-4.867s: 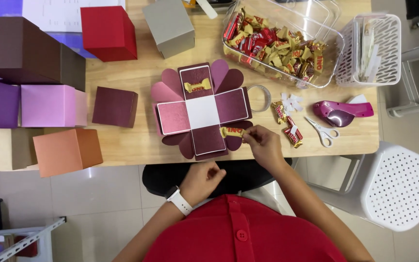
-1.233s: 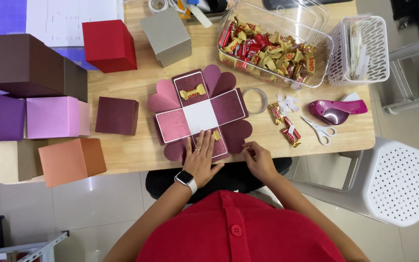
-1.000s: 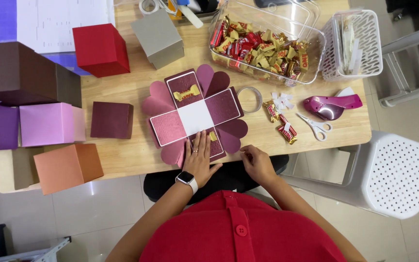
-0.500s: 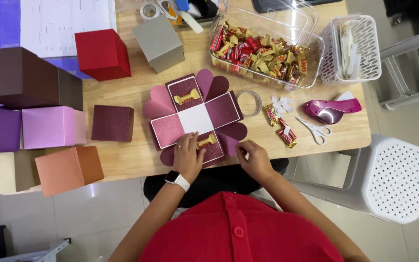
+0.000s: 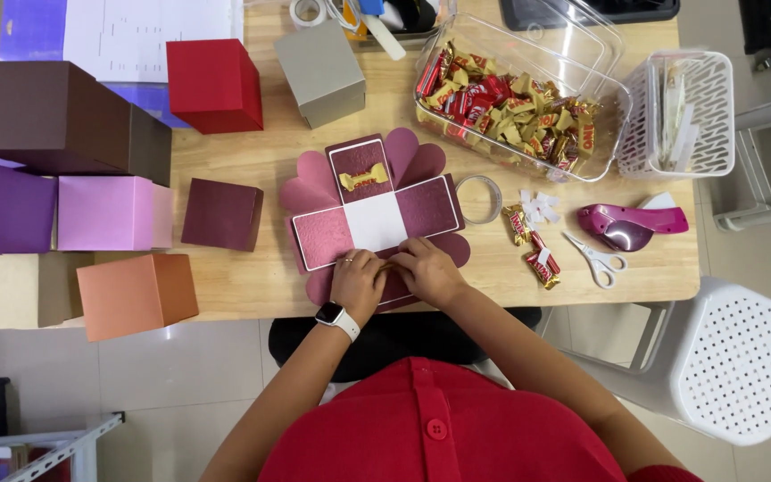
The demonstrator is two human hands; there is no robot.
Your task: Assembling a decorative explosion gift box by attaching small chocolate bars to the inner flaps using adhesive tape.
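Note:
An unfolded maroon paper box [image 5: 375, 217] with heart-shaped flaps lies flat on the wooden table [image 5: 261, 170]. A gold-wrapped candy [image 5: 363, 178] is fixed on its far panel. My left hand [image 5: 358, 281] and my right hand [image 5: 428, 270] press together on the near panel, fingertips meeting over a small candy that they mostly hide. A white-strapped watch sits on my left wrist.
A clear tub of wrapped candies [image 5: 512, 100] and a white basket [image 5: 682, 112] stand at the back right. Loose candies [image 5: 531, 245], scissors [image 5: 594, 260], a tape ring [image 5: 481, 198] and a purple tape dispenser [image 5: 634, 225] lie right of the box. Closed coloured boxes [image 5: 136, 292] crowd the left.
Both hands have drawn together on the near panel of the open box, covering the candy there. A candy that lay on the right-hand flap earlier is gone from it.

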